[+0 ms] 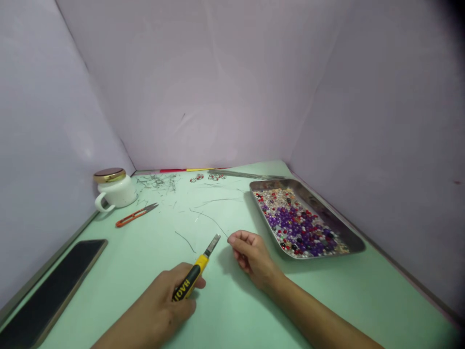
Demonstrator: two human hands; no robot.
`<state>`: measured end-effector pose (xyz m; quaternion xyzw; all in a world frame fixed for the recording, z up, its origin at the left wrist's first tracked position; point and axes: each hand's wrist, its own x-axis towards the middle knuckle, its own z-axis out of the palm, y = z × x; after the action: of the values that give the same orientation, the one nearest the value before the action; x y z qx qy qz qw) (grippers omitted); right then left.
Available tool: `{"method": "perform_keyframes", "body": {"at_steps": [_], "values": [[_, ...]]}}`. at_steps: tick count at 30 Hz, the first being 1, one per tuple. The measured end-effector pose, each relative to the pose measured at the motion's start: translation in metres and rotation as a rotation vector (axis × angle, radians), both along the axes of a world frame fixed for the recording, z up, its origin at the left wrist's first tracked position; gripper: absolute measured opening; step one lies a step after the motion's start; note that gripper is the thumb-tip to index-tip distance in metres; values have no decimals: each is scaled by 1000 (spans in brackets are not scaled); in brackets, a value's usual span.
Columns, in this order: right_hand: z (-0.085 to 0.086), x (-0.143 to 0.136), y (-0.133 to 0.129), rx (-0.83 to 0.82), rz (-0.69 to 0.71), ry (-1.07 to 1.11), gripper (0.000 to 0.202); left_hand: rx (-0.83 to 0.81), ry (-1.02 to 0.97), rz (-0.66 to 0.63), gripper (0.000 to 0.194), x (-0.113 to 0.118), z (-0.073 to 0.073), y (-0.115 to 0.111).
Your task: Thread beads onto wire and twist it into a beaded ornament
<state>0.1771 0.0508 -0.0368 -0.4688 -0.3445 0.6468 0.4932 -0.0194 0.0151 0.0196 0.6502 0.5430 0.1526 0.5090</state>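
Note:
My left hand is wrapped round a yellow and black utility knife, its metal blade end pointing up and to the right. Between thumb and fingertips, my right hand pinches one end of a thin dark wire. That wire curves away to the upper left over the pale green tabletop. The knife's tip is close to the pinched end, with a small gap to my right fingers. A shorter piece of wire lies loose to the left of the blade.
On the right stands a metal tray of mixed beads. Orange thread snips, a lidded white mug and a dark phone lie left. Wire scraps, beaded pieces and long wires are at the back, before white walls.

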Motion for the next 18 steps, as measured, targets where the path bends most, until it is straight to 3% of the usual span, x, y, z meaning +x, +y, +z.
{"method": "perform_keyframes", "body": {"at_steps": [9, 18], "values": [[0, -5, -3, 28, 7, -52, 25, 80, 107, -91, 25, 8, 2, -1], [-1, -5, -2, 16, 2, -78, 25, 90, 147, -94, 25, 8, 0, -2]]}}
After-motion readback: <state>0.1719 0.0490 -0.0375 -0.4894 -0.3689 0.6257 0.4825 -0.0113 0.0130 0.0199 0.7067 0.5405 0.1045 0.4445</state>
